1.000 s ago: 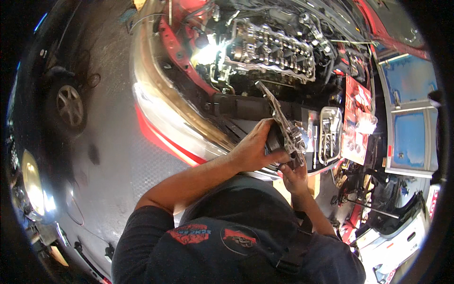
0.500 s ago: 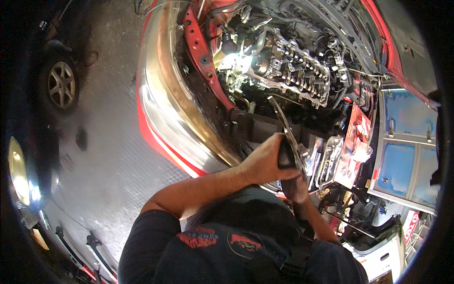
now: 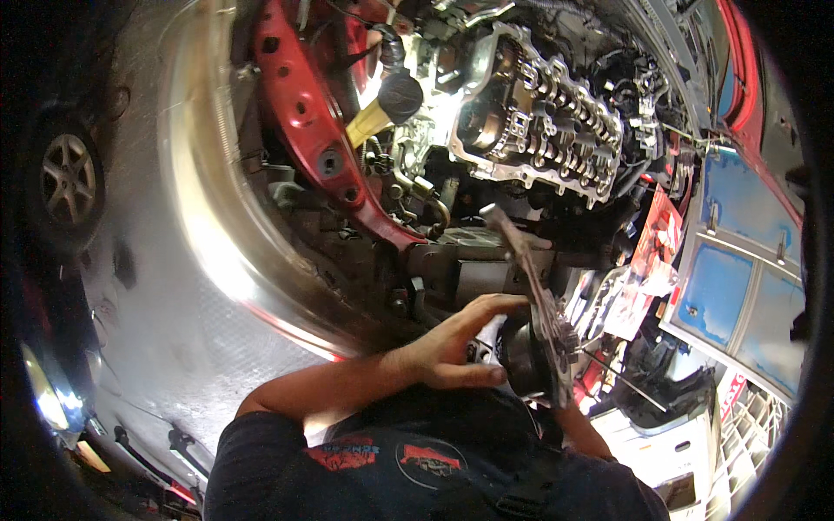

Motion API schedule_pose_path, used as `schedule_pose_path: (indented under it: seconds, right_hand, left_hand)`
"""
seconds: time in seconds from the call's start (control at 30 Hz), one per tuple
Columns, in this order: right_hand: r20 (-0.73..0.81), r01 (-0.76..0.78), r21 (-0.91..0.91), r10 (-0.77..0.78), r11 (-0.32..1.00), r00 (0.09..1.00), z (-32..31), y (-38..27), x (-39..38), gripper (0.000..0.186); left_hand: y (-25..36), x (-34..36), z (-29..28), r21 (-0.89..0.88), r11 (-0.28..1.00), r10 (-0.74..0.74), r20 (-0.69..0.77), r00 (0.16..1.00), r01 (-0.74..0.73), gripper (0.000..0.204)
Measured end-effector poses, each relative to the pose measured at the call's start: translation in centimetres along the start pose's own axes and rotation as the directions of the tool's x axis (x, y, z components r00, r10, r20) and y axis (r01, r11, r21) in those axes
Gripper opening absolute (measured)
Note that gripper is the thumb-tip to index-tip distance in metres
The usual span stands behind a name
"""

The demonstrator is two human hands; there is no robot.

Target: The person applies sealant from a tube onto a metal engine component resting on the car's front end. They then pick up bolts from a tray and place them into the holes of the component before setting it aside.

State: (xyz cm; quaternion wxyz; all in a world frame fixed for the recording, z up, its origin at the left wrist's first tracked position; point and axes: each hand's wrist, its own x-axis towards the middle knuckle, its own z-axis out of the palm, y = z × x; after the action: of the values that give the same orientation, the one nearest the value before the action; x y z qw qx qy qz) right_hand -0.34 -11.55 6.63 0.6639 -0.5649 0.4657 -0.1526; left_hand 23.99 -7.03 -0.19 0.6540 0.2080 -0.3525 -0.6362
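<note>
A long, thin metal engine part (image 3: 540, 308) with a dark round drum (image 3: 525, 354) on its left side is held up before my chest, seen nearly edge-on. My left hand (image 3: 447, 347) is open beside the drum, thumb and fingers spread; whether a fingertip touches the part I cannot tell. Behind the part's lower end comes up my right forearm (image 3: 584, 431); the right hand's fingers are hidden, but the part rests in that hand. Beyond it lies the engine (image 3: 543, 122), its top uncovered and the camshafts showing.
A red body crossbar (image 3: 317, 130) and the headlight (image 3: 204, 208) border the engine bay. A yellow-and-black work lamp (image 3: 382, 108) lights the engine. Tools lie near a red-and-white sheet (image 3: 647, 269) at right, by a blue-paned cabinet (image 3: 721, 286). Another car's wheel (image 3: 69, 180) stands far left.
My left hand has opened from its grip on the drum and drawn left. The part has dropped slightly lower, and my view has moved closer to the engine bay.
</note>
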Motion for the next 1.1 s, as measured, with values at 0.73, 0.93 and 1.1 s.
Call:
schedule_pose_path:
  seconds: [0.73, 0.93, 1.1]
  right_hand:
    - [0.161, -0.044, 0.353, -0.014, 0.935, 0.987, -0.8, 1.1, -5.8, 0.124]
    - [0.178, 0.12, 0.343, -0.19, 0.932, 0.966, 0.2, -0.3, -6.5, 0.122]
    - [0.078, 0.158, 0.391, -0.204, 0.907, 0.976, 1.6, -0.3, -8.6, 0.106]
  left_hand:
    - [1.6, -2.7, 4.1, 0.364, 0.92, -0.236, 0.214, 0.948, 0.147, 0.066]
    - [2.9, -6.3, 5.9, 0.586, 0.804, -0.191, 0.089, 0.978, 0.104, 0.073]
    - [3.4, -7.9, 9.4, 0.369, 0.881, -0.233, -0.207, 0.95, 0.297, 0.076]
